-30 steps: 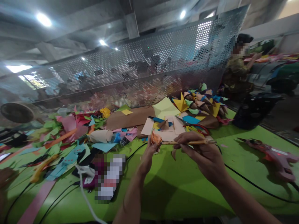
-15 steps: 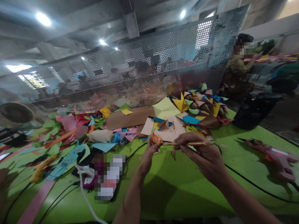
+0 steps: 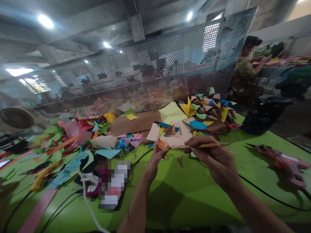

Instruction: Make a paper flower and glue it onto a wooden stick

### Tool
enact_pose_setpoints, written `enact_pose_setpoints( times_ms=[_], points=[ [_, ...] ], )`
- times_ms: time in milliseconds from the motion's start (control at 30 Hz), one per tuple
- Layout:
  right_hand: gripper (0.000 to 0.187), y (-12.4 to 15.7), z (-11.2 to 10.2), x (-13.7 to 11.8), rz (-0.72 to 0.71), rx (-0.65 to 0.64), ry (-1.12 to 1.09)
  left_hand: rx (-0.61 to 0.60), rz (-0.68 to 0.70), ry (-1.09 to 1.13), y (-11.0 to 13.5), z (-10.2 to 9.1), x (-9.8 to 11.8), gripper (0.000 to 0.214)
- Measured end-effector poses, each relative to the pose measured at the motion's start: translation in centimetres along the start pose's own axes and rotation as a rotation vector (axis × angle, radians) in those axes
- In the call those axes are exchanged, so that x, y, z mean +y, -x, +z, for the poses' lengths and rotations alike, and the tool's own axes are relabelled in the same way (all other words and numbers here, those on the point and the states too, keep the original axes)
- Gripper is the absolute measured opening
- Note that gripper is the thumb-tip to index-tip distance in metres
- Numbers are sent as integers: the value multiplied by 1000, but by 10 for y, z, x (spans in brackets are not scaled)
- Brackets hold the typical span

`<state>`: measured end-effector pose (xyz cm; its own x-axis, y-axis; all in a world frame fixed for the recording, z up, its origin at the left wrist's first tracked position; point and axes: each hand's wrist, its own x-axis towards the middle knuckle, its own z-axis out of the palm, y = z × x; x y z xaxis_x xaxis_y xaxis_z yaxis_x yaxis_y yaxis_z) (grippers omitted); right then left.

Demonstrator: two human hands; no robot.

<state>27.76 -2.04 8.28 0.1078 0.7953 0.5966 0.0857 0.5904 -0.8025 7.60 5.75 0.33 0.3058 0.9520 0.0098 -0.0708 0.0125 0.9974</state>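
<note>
My left hand (image 3: pixel 154 161) is closed on a small orange paper flower (image 3: pixel 163 144) with ruffled, layered edges. My right hand (image 3: pixel 213 158) grips a thin pencil-like wooden stick (image 3: pixel 220 144), held nearly level. Its left end points at the flower and lies close beside it; whether the two touch, I cannot tell. A dark pointed end shows past the right fingers. Behind the hands lie pale paper sheets (image 3: pixel 153 132), with red-handled scissors (image 3: pixel 207 131) next to them.
A pink glue gun (image 3: pixel 289 165) and its cord lie right. Left are a phone (image 3: pixel 115 186), a yellow-handled tool (image 3: pixel 42 176), cables and piled paper scraps (image 3: pixel 73 129). Finished paper pieces (image 3: pixel 209 108) are heaped by a black bin (image 3: pixel 266 113). A perforated metal screen (image 3: pixel 145 71) stands behind.
My right hand and the stick have shifted slightly right, and the stick's pointed right end now shows more plainly. The left hand and flower have stayed almost in place.
</note>
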Motion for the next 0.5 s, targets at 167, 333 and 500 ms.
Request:
enact_pose_setpoints(
  times_ms=[167,333,500],
  points=[
    [12,-1,4,3,-29,-37,6,-9,5,15,0,2,1,57],
    [13,0,4,5,-59,-34,37,-22,34,10,-2,3,2,54],
    [13,0,4,3,-95,-40,67,-29,67,30,-2,5,5,48]
  ],
)
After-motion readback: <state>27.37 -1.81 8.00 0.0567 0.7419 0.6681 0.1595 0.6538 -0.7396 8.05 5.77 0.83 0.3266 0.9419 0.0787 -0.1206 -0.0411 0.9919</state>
